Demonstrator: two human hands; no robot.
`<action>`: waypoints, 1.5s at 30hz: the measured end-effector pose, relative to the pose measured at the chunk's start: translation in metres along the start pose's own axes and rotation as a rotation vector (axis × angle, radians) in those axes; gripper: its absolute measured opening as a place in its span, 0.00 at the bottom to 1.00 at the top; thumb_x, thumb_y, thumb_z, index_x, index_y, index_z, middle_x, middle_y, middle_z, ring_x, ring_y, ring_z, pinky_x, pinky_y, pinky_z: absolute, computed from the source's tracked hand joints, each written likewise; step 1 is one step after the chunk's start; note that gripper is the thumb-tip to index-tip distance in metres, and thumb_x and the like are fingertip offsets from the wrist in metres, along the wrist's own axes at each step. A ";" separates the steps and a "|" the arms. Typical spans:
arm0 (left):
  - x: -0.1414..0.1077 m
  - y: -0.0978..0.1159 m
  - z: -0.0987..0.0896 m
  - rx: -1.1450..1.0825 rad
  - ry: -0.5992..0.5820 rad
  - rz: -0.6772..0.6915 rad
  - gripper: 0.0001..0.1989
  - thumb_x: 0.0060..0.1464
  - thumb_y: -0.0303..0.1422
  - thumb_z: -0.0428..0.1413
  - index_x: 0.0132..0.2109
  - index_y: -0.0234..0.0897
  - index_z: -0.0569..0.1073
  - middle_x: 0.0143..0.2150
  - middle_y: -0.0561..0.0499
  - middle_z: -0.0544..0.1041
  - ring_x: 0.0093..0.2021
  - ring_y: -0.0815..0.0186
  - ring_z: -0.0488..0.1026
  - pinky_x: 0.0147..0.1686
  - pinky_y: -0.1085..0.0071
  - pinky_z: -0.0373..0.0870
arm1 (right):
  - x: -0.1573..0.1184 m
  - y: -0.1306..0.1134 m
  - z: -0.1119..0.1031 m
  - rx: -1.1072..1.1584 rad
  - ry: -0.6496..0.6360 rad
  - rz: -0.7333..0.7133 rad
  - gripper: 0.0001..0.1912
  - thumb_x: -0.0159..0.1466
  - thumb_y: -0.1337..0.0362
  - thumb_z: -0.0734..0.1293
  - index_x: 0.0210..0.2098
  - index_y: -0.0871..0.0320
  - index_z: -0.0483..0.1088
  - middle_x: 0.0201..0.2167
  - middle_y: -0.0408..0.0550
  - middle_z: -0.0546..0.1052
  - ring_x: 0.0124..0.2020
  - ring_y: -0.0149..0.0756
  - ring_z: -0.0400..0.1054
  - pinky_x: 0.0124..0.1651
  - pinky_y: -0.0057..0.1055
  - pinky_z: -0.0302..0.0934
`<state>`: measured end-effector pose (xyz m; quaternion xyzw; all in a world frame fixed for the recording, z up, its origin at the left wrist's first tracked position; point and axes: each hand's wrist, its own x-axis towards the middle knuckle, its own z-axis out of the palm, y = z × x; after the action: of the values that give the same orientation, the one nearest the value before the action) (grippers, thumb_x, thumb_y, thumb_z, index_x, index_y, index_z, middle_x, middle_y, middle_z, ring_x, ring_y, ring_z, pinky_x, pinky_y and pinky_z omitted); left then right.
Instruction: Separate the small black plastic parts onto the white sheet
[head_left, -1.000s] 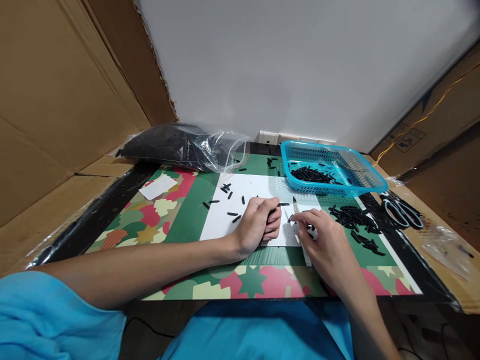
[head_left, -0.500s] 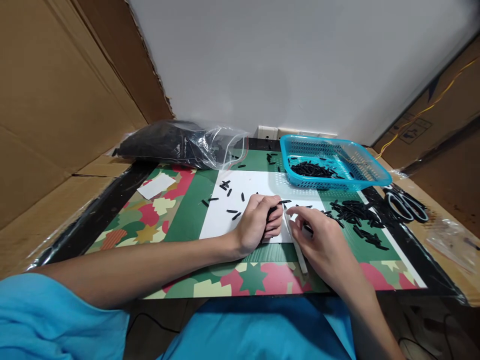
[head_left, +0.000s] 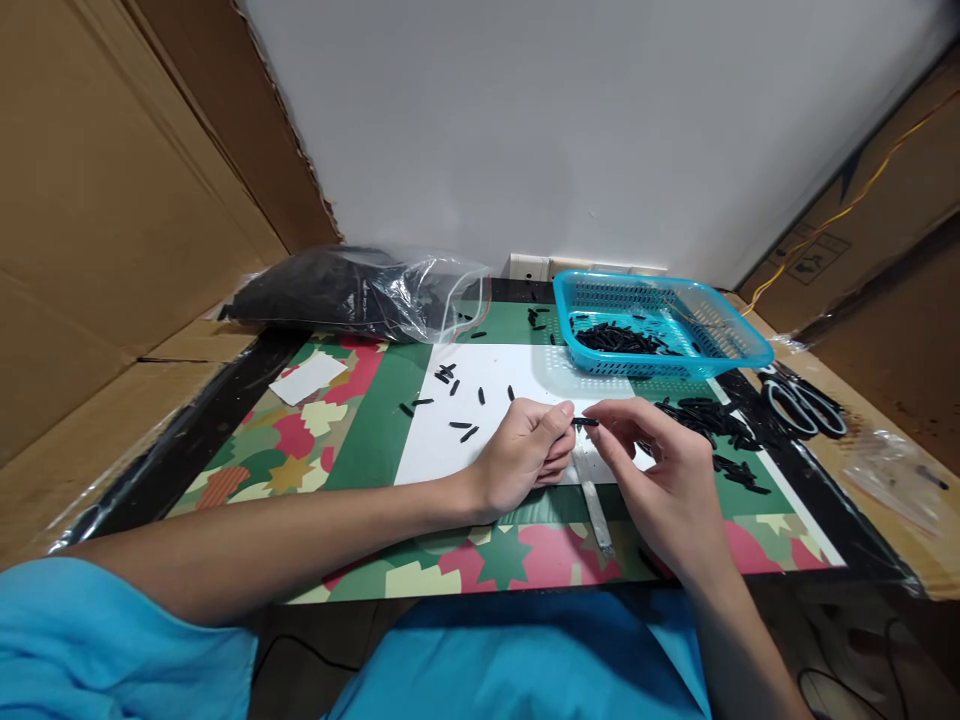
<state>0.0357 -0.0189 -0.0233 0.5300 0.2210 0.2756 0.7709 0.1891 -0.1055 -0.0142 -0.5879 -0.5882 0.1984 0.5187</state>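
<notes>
My left hand (head_left: 529,445) is closed in a loose fist, thumb and forefinger gripping one end of a small black stick-like piece (head_left: 586,422). The thumb and forefinger of my right hand (head_left: 664,455) close on the piece's other end. Just below, a narrow pale flat strip (head_left: 596,510) lies at a slant on the mat, its upper end partly hidden by the hands. Several similar loose black pieces (head_left: 460,426) are scattered over the white sheet (head_left: 424,455). A heap of them (head_left: 701,415) lies to the right, partly behind my right hand.
A blue perforated basket (head_left: 664,368) holds more black pieces at the back right. A clear zip bag (head_left: 352,295) with dark contents is at the back left. Scissors (head_left: 802,405) and a small plastic bag (head_left: 896,480) lie on the right. A white card (head_left: 307,380) rests on the left.
My right hand has moved from beside the pale strip to the free end of the black piece and pinched it. The left hand keeps its hold; the view has shifted slightly.
</notes>
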 end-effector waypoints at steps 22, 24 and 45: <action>0.001 -0.003 -0.001 -0.022 0.017 0.082 0.33 0.62 0.55 0.64 0.23 0.39 0.60 0.18 0.63 0.53 0.16 0.79 0.50 0.16 0.80 0.47 | 0.002 0.009 -0.001 0.268 0.001 0.086 0.03 0.70 0.61 0.76 0.42 0.53 0.83 0.38 0.45 0.85 0.39 0.36 0.79 0.44 0.30 0.72; 0.001 -0.003 -0.002 -0.029 0.020 0.075 0.33 0.63 0.55 0.63 0.22 0.39 0.60 0.17 0.63 0.54 0.16 0.79 0.50 0.16 0.80 0.47 | 0.002 0.009 -0.001 0.252 -0.005 0.077 0.03 0.71 0.61 0.75 0.41 0.53 0.83 0.38 0.44 0.85 0.39 0.36 0.78 0.43 0.30 0.71; -0.002 -0.005 -0.003 0.099 -0.023 0.117 0.32 0.67 0.55 0.60 0.24 0.38 0.62 0.19 0.61 0.58 0.18 0.78 0.50 0.18 0.76 0.48 | 0.003 0.008 0.002 0.292 -0.034 0.049 0.07 0.72 0.58 0.75 0.38 0.54 0.81 0.31 0.43 0.83 0.32 0.33 0.77 0.36 0.27 0.70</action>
<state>0.0334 -0.0194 -0.0292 0.5825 0.1945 0.3028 0.7288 0.1920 -0.1007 -0.0203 -0.5168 -0.5475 0.3044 0.5835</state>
